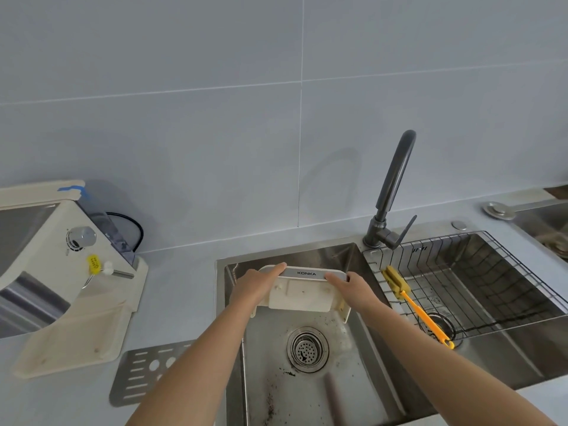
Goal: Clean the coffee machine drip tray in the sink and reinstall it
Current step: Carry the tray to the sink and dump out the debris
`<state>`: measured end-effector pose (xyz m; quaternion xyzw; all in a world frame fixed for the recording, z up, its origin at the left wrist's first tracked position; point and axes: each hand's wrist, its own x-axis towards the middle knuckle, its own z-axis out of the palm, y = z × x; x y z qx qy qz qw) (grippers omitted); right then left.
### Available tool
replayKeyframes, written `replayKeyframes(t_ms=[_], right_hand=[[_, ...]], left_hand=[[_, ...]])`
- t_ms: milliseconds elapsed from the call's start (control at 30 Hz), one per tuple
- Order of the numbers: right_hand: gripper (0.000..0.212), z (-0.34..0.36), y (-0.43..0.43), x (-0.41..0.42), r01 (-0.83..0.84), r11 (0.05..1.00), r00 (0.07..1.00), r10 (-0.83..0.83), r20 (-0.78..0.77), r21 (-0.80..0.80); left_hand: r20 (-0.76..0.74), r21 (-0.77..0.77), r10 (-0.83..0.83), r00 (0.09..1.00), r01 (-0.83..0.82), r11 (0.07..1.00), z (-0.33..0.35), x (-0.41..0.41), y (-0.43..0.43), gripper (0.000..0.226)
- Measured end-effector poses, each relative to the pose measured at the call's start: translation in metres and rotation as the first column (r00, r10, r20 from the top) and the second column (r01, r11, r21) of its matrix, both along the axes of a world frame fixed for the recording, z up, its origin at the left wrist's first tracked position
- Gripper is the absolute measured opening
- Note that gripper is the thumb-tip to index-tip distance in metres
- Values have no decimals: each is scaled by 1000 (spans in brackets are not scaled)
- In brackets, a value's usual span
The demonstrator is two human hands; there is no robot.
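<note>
Head view: left hand (256,284) and right hand (350,285) clamp the cream plastic drip tray (302,295) upended over the stainless sink basin (362,358), apparently to dump dregs.

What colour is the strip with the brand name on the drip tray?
Silver-grey with dark lettering, on the cream drip tray; it shows best in the head view.
</note>
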<state>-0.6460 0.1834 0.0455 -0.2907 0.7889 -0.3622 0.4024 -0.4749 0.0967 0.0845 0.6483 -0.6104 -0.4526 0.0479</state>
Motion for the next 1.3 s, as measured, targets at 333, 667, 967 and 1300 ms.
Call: replayKeyframes(t_ms=[333, 667, 967, 1300], right_hand=[[67, 32, -11, -8, -69, 997, 992, 65, -109, -35], [63, -16, 22, 13, -98, 973, 994, 107, -32, 211], [65, 20, 9, 4, 20, 1000, 974, -21, -225, -9], [73, 11, 18, 9, -8, 995, 981, 27, -193, 102]], left_hand=[[-46, -136, -35, 998, 29, 990, 35, -2, -3, 87], [36, 73, -190, 981, 187, 980, -1, 15, 45, 70], [24, -199, -60, 998, 64, 978, 24, 8, 24, 85], [-22, -92, -121, 992, 119, 989, 22, 10, 32, 72]])
